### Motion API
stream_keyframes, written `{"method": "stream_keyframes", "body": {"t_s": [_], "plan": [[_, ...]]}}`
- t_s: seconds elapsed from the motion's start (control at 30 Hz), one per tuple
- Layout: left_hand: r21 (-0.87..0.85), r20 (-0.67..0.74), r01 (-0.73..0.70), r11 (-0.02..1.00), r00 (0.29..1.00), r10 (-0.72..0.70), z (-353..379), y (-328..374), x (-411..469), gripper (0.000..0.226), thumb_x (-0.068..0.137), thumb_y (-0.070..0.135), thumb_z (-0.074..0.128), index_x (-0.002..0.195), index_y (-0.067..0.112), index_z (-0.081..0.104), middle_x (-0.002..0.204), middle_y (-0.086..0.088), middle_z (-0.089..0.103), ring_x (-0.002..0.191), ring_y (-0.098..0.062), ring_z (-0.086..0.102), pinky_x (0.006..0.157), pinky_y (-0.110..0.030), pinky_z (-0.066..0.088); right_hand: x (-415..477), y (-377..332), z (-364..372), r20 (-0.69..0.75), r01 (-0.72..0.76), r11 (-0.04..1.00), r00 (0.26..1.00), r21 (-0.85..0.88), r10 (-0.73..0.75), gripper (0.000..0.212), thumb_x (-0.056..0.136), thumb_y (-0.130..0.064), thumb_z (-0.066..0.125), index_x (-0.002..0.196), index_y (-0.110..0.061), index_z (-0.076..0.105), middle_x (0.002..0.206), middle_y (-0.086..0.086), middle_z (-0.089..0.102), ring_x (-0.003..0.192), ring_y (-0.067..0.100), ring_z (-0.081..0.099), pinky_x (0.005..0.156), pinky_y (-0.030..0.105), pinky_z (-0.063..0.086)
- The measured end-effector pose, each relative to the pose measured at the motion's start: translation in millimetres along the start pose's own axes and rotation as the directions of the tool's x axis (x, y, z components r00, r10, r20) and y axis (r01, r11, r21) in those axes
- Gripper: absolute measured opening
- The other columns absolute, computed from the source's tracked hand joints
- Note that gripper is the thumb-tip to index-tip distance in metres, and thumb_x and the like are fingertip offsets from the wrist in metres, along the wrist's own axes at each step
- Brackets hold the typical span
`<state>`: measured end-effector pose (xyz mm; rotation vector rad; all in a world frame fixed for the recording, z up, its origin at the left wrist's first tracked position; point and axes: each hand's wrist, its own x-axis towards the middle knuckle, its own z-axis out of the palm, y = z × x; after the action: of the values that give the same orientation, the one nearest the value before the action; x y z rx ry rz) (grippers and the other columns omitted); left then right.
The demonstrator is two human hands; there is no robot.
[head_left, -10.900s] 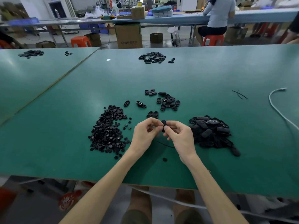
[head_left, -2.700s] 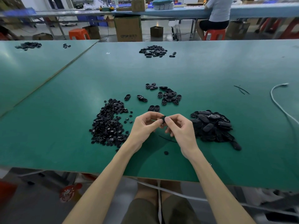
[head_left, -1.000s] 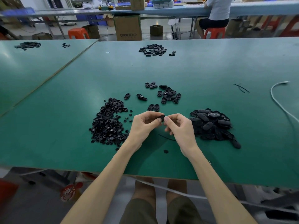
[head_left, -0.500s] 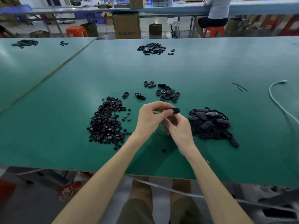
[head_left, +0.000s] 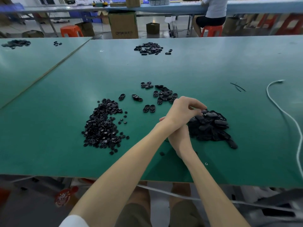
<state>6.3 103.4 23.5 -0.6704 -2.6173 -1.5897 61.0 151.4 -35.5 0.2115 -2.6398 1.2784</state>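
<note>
Crossing above the right wrist, the left grip [head_left: 182,112] sits at the near-left rim of the pile of black oval shells [head_left: 211,125]. Its fingers are curled and the fingertips touch one black shell [head_left: 204,111] at the pile's top. It cannot be told whether the fingers pinch that shell or only touch it. The right grip [head_left: 179,136] lies directly beneath the left forearm, low over the desk [head_left: 180,69]. Its fingers are hidden, so its state cannot be told either.

Judged step: transfer of a single shell at the pile.

Likely faults and causes:
1. Slide-off. A shell set on the pile's slope may roll down. One stray shell [head_left: 232,143] already lies at the pile's foot, well to the right of the right grip.
2. Sweep-off. The crossed forearm blocks sight of the right grip. A loose round part [head_left: 162,153] lies just nearer the person than that grip, close to the desk edge, and an arm drawn back blind could push it off.
3. Mixing. The open shell halves [head_left: 164,95] lie just beyond the left grip, and the heap of small round parts [head_left: 103,126] lies well to its left. A wide return swing could scatter either stock.

Markings: the cardboard box [head_left: 123,23], far beyond both grips, reads "OTOR". The characters after it are too small to read.
</note>
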Motion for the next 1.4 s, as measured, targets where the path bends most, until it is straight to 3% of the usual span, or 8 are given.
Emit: {"method": "stream_keyframes", "body": {"t_s": [0.1,0.27,0.4,0.57,1.03,1.17,1.27,1.4], "plan": [[-0.020,-0.031,0.019,1.000,0.999,-0.020,-2,-6,-1,0.023,0.094,-0.004,0.062,0.102,0.009,0.080,0.100,0.000,0.079,0.083,-0.007,0.077,0.087,-0.032,0.060,3,-7,3,-0.119,-0.054,0.952,0.988,0.302,0.094,0.027,0.109,-0.003,0.027,0.101,-0.015,0.050,0.085,0.009,0.043,0.077,0.018,0.042,0.070,0.028,0.036],[-0.034,-0.154,0.055,0.998,0.986,-0.060,-22,-21,-7,0.033,0.096,-0.008,0.052,0.101,0.012,0.078,0.102,0.000,0.077,0.085,-0.008,0.075,0.081,-0.021,0.057,0,-4,5,0.038,-0.184,0.907,0.982,0.379,0.183,0.023,0.088,0.004,0.062,0.073,-0.013,0.061,0.062,-0.006,0.064,0.058,0.011,0.052,0.060,0.029,0.043],[0.200,-0.278,0.185,0.962,0.952,-0.125,-53,-48,-17,0.033,0.097,-0.004,0.053,0.115,0.011,0.075,0.115,-0.002,0.074,0.104,-0.013,0.066,0.100,-0.027,0.049,3,-5,3,0.014,-0.163,0.888,0.985,0.430,0.174,0.013,0.094,-0.007,0.067,0.090,-0.020,0.070,0.072,-0.004,0.074,0.061,0.009,0.068,0.059,0.022,0.050],[0.614,-0.249,0.291,0.734,0.954,-0.170,-73,-81,-32,0.032,0.102,0.028,0.061,0.131,0.020,0.069,0.131,-0.003,0.062,0.126,-0.025,0.046,0.105,-0.040,0.030,1,-5,3,0.024,-0.168,0.877,0.984,0.451,0.176,0.009,0.095,-0.007,0.069,0.094,-0.016,0.071,0.082,0.002,0.075,0.064,0.009,0.070,0.056,0.021,0.052],[0.722,-0.232,0.150,0.675,0.972,0.033,-69,-82,-59,0.034,0.098,0.050,0.061,0.112,0.021,0.072,0.118,0.008,0.068,0.115,-0.016,0.052,0.097,-0.036,0.022,1,-5,3,0.022,-0.166,0.857,0.984,0.487,0.179,0.010,0.095,-0.005,0.069,0.095,-0.015,0.072,0.079,0.000,0.075,0.064,0.008,0.069,0.057,0.022,0.052],[0.655,-0.295,0.160,0.739,0.954,0.055,-67,-78,-61,0.029,0.105,0.040,0.053,0.102,0.018,0.072,0.102,0.007,0.072,0.106,-0.017,0.056,0.093,-0.034,0.023,1,-5,3,0.025,-0.170,0.854,0.983,0.492,0.181,0.009,0.096,-0.005,0.069,0.096,-0.014,0.071,0.082,0.002,0.075,0.065,0.008,0.069,0.058,0.023,0.052],[0.388,-0.384,0.214,0.896,0.922,-0.054,-67,-72,-62,0.028,0.108,0.033,0.050,0.095,0.018,0.071,0.078,0.010,0.063,0.090,-0.007,0.053,0.087,-0.033,0.024,2,-5,2,-0.007,-0.166,0.827,0.980,0.537,0.201,0.009,0.097,-0.006,0.068,0.100,-0.014,0.071,0.085,0.000,0.074,0.066,0.008,0.069,0.059,0.022,0.052],[0.100,-0.362,0.226,0.969,0.915,-0.176,-68,-65,-63,0.031,0.107,0.034,0.054,0.097,0.014,0.076,0.081,-0.005,0.073,0.071,-0.013,0.062,0.080,-0.040,0.048,3,-4,1,-0.033,-0.155,0.774,0.975,0.615,0.221,0.016,0.099,-0.008,0.068,0.113,-0.017,0.066,0.096,-0.001,0.070,0.071,0.010,0.071,0.064,0.022,0.054]]}}
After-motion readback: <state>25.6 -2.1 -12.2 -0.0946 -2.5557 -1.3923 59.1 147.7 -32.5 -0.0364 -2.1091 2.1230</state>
